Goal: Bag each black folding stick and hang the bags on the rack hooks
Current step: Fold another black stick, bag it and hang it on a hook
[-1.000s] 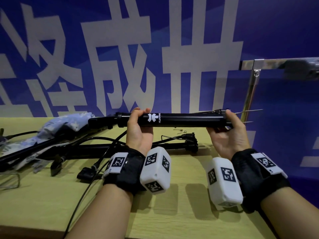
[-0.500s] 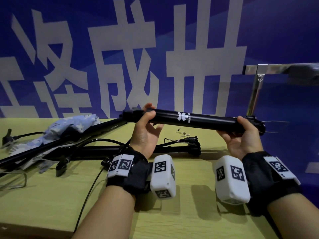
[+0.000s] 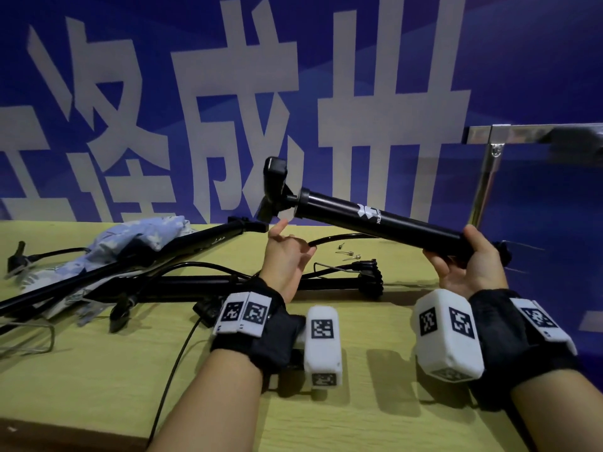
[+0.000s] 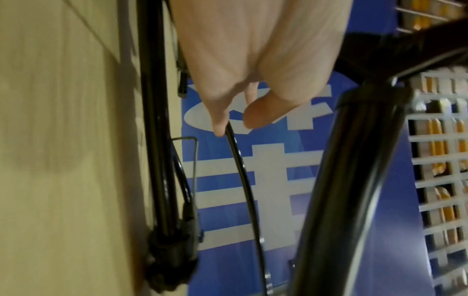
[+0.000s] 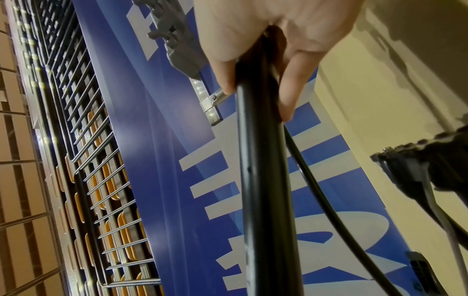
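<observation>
The black folding stick (image 3: 381,223) is held in the air above the worktop (image 3: 98,370), tilted, with its handle end up toward 10 o'clock and its lower end down toward 4 o'clock. The right hand (image 3: 466,265) grips that lower end, fingers (image 5: 291,90) and thumb wrapped round the tube; the right wrist view shows the tube running out of the closed fist. The left hand (image 3: 284,256) is just under the handle end, not on the tube. In the left wrist view its thumb and fingers (image 4: 263,114) pinch a thin black hose (image 4: 243,170) that curves away beside the stick.

On the worktop, toward 9 o'clock from the left hand, lies a light blue patterned cloth bag (image 3: 130,239), crumpled and draped over other black sticks (image 3: 228,283) and tangled cords. What is inside the bag cannot be told. Two small metal needles (image 3: 349,254) lie between the hands, close to the back edge.

At 2 o'clock stands the shiny metal rack (image 3: 489,177), an upright post joined to a horizontal bar, against the blue banner (image 3: 522,76) with large white characters. Thin wire hooks (image 3: 525,247) stick out just past the right hand.
</observation>
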`<state>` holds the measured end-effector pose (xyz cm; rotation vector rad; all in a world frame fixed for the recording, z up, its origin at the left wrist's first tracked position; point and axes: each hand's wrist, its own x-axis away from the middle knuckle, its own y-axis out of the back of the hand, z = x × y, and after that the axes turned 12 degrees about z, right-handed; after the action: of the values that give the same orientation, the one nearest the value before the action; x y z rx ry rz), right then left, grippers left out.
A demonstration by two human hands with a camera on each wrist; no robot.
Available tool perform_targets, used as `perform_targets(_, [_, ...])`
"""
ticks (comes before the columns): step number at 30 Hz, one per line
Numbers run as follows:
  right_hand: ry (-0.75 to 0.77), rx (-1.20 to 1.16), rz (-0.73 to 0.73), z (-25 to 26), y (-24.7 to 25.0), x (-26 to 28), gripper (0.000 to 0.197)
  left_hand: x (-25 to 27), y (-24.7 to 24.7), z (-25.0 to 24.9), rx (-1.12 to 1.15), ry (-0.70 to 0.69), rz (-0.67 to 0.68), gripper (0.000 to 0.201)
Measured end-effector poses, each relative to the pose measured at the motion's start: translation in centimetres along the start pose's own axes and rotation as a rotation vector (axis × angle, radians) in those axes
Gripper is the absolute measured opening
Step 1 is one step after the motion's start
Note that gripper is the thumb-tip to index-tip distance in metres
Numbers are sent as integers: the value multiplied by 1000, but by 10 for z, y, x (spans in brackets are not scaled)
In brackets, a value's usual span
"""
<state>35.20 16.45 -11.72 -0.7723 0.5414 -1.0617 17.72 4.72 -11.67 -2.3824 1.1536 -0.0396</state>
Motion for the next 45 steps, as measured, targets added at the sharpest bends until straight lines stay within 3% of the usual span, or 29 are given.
perform_targets(4, [48,0,-6,1,2,-3,43,-6,10,12,-955,-48,72,48])
perform_targets(7, [67,-38,-45,4,6,-7,48,-11,25,9,-1121,-46,137,28])
perform_targets(10, [65,-60,-99,5,10,-10,52,-11,32,1,-1222,-101,57,22])
perform_targets(16, [36,-50,-89,6,13,-13,50,-6,35,-7,-1191,-204,-161,20])
perform_targets(19, [52,-44,-115,6,14,-14,53,-3,31,-9,-1111,-303,-80,16])
perform_targets(23, [72,-29,-183,6,16,-15,57,3,23,-7,-1186,-435,22,10])
perform_targets(27, [89,14,-167,3,14,-13,39,1,21,-8,-1230,-508,-60,14])
perform_targets(32, [41,45,-154,1,10,-11,21,3,18,-13,-1158,-503,-186,16])
perform_targets(36, [5,38,-159,3,11,-11,21,5,17,-15,-1087,-516,-194,15])
perform_targets(41, [-4,39,-170,3,13,-13,36,6,18,-15,-1136,-548,-145,9])
perform_targets(45, [-10,56,-146,3,13,-12,42,7,17,-15,-1125,-550,-180,9])
